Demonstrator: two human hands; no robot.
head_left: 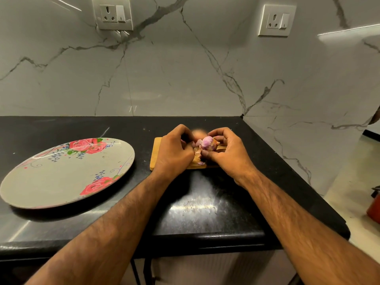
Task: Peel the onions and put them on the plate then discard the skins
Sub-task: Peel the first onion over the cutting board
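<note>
Over the cutting board the right hand grips the onion, thumb under it and fingers curled over its top. The left hand, above the board's left half, curls its fingers toward the onion, but I cannot tell whether it pinches any skin. The peel looks partly off, so it seems best to hold the onion steady and draw strips off, letting them fall with the loose skins on the board. The plate lies left of the board, apart from it, with no onions on it and nothing between. Beyond the board are two wall sockets.
</note>
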